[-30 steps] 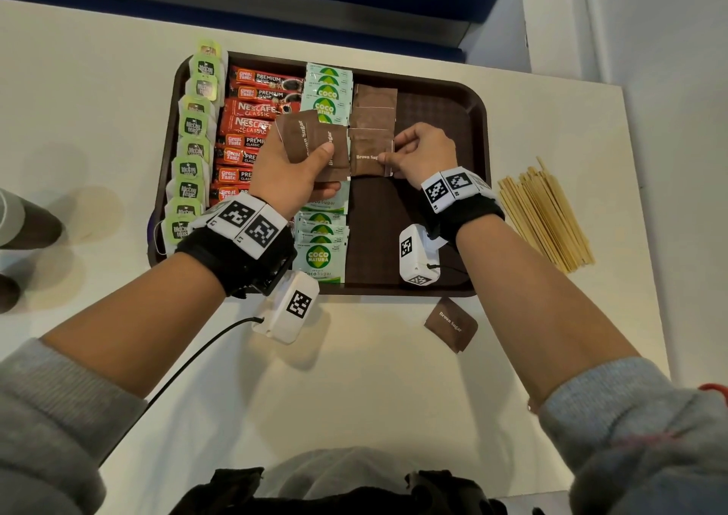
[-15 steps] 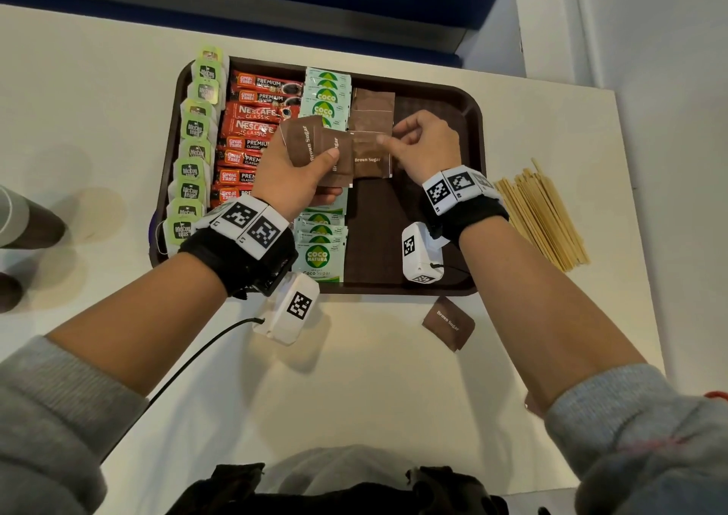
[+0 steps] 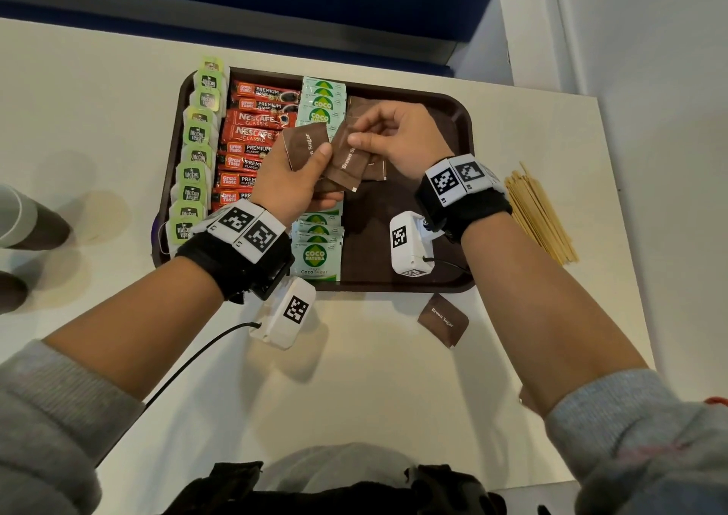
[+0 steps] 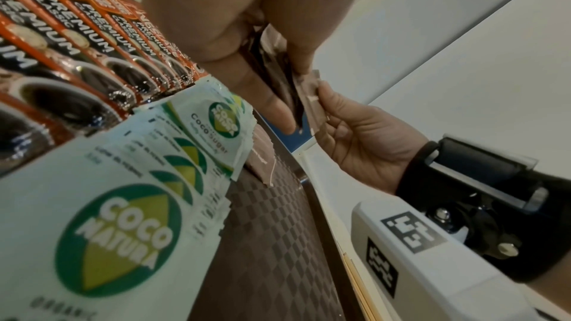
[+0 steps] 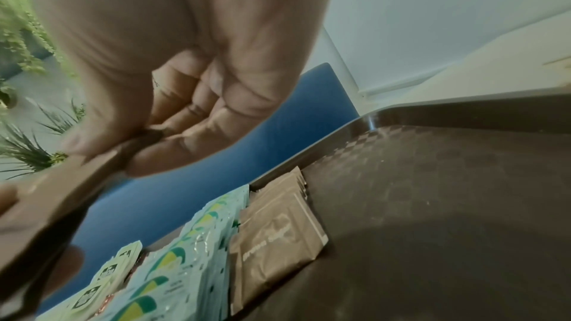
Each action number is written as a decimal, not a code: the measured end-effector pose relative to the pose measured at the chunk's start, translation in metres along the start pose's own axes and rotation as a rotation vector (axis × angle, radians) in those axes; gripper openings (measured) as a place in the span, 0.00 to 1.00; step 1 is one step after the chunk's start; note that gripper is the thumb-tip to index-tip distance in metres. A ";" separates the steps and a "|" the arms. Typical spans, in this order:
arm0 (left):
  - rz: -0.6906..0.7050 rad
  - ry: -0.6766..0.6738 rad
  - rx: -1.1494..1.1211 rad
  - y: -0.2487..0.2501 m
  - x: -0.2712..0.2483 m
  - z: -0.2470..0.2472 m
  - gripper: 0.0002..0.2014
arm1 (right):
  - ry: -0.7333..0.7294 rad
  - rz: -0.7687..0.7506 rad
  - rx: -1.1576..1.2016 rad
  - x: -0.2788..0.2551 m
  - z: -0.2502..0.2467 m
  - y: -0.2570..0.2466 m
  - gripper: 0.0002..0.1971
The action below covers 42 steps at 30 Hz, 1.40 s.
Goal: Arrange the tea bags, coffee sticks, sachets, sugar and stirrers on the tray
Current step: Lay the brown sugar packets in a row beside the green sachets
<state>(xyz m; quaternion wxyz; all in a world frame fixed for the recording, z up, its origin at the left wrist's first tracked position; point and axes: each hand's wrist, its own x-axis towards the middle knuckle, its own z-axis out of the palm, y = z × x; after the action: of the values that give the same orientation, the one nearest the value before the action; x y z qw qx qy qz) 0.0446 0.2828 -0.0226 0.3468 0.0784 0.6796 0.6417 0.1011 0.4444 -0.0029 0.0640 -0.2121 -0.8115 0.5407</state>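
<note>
Head view, looking down: a brown tray sits on a pale desk. Above the middle of the tray, the left hand holds a fanned stack of brown sugar packets, thumb on top and the other fingers curled beneath. The right hand meets it from the right side of the tray and pinches the rightmost packet at its upper edge between thumb and forefinger; its remaining fingers are curled in. The packet's long side runs from the tray's far edge toward its near edge. Below it, brown packets already lie in a column right of the green-and-white sugar sachets. One stray brown packet lies on the desk just off the tray's near edge, and wooden stirrers lie on the desk right of the tray.

Left wrist view: the left hand's fingers clamp the stack edge-on, and the right hand's fingertips grip one packet's corner above the tray floor.

Right wrist view: blurred; thumb and forefinger are closed narrowly on a brown packet, with the laid brown packets below on the tray.
</note>
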 end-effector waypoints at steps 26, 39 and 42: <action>-0.010 0.120 -0.007 -0.007 0.007 -0.007 0.09 | 0.100 0.325 -0.189 -0.009 -0.005 0.047 0.04; -0.023 0.108 -0.018 -0.007 0.007 -0.005 0.08 | 0.209 0.390 -0.236 -0.003 0.007 0.053 0.07; -0.022 0.109 -0.012 -0.007 0.007 -0.005 0.08 | 0.238 0.395 -0.241 -0.002 0.007 0.052 0.10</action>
<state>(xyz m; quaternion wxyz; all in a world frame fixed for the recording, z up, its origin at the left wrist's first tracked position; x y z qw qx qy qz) 0.0392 0.2814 -0.0323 0.3166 0.0338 0.6945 0.6452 0.1150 0.4544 -0.0525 0.0266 -0.4349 -0.7996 0.4133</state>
